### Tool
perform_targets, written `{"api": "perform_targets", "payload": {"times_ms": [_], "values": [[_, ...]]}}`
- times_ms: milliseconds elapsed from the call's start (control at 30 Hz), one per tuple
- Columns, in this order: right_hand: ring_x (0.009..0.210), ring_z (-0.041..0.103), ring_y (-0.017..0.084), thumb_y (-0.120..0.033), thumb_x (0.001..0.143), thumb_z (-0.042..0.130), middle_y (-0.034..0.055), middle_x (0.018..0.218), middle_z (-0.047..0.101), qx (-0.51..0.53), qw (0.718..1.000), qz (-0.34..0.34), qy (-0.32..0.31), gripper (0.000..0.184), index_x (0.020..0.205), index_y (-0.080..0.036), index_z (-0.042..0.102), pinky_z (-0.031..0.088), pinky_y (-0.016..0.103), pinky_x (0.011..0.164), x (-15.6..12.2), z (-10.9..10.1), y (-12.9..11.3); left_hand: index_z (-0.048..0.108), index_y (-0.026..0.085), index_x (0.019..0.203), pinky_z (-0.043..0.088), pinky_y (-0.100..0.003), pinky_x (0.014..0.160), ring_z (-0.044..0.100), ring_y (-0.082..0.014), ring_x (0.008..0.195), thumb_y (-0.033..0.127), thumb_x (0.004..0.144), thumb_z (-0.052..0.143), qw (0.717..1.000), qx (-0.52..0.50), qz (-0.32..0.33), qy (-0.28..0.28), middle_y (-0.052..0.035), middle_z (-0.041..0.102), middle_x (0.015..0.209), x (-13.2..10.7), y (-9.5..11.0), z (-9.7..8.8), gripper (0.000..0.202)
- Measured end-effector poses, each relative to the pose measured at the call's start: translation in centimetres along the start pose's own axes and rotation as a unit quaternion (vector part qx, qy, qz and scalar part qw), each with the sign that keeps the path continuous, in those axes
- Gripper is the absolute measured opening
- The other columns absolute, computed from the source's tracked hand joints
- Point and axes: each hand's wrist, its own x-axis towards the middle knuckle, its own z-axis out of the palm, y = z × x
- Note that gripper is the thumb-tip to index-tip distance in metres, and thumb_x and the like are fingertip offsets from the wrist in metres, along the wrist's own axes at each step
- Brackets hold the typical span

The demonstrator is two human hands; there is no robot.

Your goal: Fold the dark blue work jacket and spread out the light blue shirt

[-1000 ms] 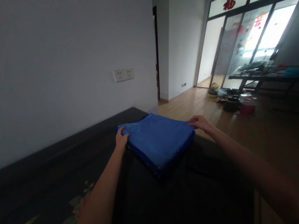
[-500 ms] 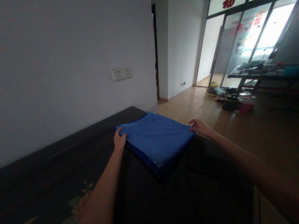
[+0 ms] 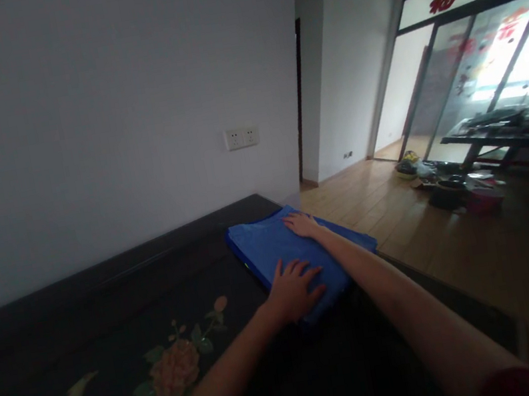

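Note:
A folded blue cloth (image 3: 262, 242), its exact kind not clear, lies in layers on a dark, glossy tabletop (image 3: 179, 266). Spread fingers of my left hand (image 3: 294, 291) rest on the cloth's near part. Farther off, my right hand (image 3: 301, 225) lies flat on it close to the far corner, fingers stretched out. Neither hand grips the fabric. My right forearm crosses over the cloth's right side and hides part of it.
A painted flower (image 3: 176, 371) decorates the tabletop at left. Behind stands a white wall with a socket plate (image 3: 241, 137). Beyond the table's right edge are a wooden floor (image 3: 345, 194), a pink tub (image 3: 483, 196) and a cluttered table (image 3: 502, 134).
Both hands have let go of the cloth's side corners and now lie flat on top. The right hand moved inward to the far part, the left to the near part. The view has turned left.

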Motion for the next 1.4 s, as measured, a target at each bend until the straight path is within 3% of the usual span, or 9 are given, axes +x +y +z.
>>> {"api": "perform_targets", "payload": {"times_ms": [100,233,467,567,667,800,933,1200,1400], "values": [[0.139,0.023,0.034,-0.05,0.097,0.022,0.002,0.154,0.028,-0.007,0.999,0.013,-0.033,0.05,0.143,-0.036,0.036,0.02,0.069,0.103,0.8,1.5,0.2,0.039,0.034,0.141,0.009,-0.06,0.113,0.029,-0.0279,0.139,0.056,0.094,0.027,1.0,-0.011,-0.009,0.009,-0.0052,0.039,0.149,-1.0,-0.1,1.4,0.053],[0.142,0.015,0.032,-0.051,0.097,0.017,0.0,0.157,0.018,-0.022,0.999,0.016,-0.038,0.053,0.148,-0.037,0.023,0.016,0.068,0.106,1.0,2.4,1.0,0.038,0.034,0.142,0.008,-0.059,0.113,0.027,-0.0286,0.14,0.062,0.092,0.028,0.999,-0.03,-0.019,0.02,-0.0065,0.037,0.149,-1.1,-0.2,2.0,0.059],[0.141,0.018,0.034,-0.045,0.096,0.028,0.0052,0.155,0.025,-0.056,0.998,0.002,-0.02,0.051,0.145,-0.032,0.032,0.01,0.07,0.105,0.3,1.4,-0.2,0.038,0.034,0.142,0.01,-0.058,0.114,0.028,-0.0276,0.139,0.063,0.091,0.029,0.998,-0.013,-0.013,0.056,-0.0059,0.038,0.149,-0.9,-0.3,3.0,0.059],[0.14,0.021,0.035,-0.032,0.094,0.036,0.0109,0.151,0.033,-0.061,0.998,-0.018,0.002,0.045,0.136,-0.024,0.049,0.004,0.068,0.107,0.3,0.0,-2.9,0.039,0.031,0.141,0.011,-0.058,0.114,0.029,-0.0278,0.139,0.062,0.092,0.028,0.999,0.002,-0.006,0.05,-0.0082,0.04,0.147,-0.9,-0.2,2.9,0.059],[0.137,0.029,0.033,-0.028,0.095,0.033,0.0159,0.145,0.04,-0.041,0.998,-0.046,0.029,0.044,0.133,-0.018,0.052,0.012,0.06,0.11,0.7,-1.0,-7.3,0.043,0.027,0.138,0.01,-0.059,0.114,0.029,-0.0278,0.139,0.056,0.094,0.029,0.998,0.012,-0.013,0.061,-0.0091,0.041,0.146,-1.1,0.6,2.5,0.055],[0.132,0.038,0.029,-0.047,0.097,0.028,0.0154,0.144,0.043,0.001,0.996,-0.089,0.015,0.056,0.14,-0.015,0.043,0.027,0.045,0.11,1.0,-0.4,-13.3,0.043,0.025,0.138,0.011,-0.057,0.115,0.033,-0.0244,0.137,0.049,0.095,0.032,0.995,-0.016,-0.012,0.099,-0.0081,0.043,0.145,-2.1,2.4,2.5,0.051],[0.138,0.027,0.034,-0.065,0.091,0.024,0.0154,0.153,0.026,0.027,0.993,-0.112,-0.025,0.075,0.147,-0.016,0.03,0.029,0.054,0.106,-0.2,1.7,-16.3,0.045,0.022,0.138,0.009,-0.054,0.117,0.03,-0.0265,0.138,0.049,0.091,0.042,0.995,-0.026,-0.007,0.099,-0.0092,0.042,0.146,-3.0,3.3,3.3,0.055],[0.143,0.001,0.036,-0.07,0.087,0.032,0.0071,0.158,0.008,0.04,0.988,-0.137,-0.059,0.078,0.15,-0.027,0.019,0.002,0.065,0.108,-1.5,4.6,-16.3,0.03,0.024,0.147,0.012,-0.058,0.116,0.024,-0.0286,0.141,0.039,0.093,0.038,0.994,-0.031,-0.01,0.101,-0.0055,0.034,0.151,-2.5,3.2,4.4,0.056],[0.142,0.016,0.035,-0.068,0.085,0.042,0.0074,0.156,0.022,0.068,0.986,-0.14,-0.065,0.076,0.147,-0.026,0.032,0.014,0.059,0.111,-1.0,2.8,-16.3,0.038,0.026,0.144,0.01,-0.053,0.118,0.023,-0.0309,0.141,0.039,0.091,0.044,0.994,-0.049,-0.006,0.1,-0.0057,0.036,0.15,-2.4,2.9,4.4,0.055]]}}
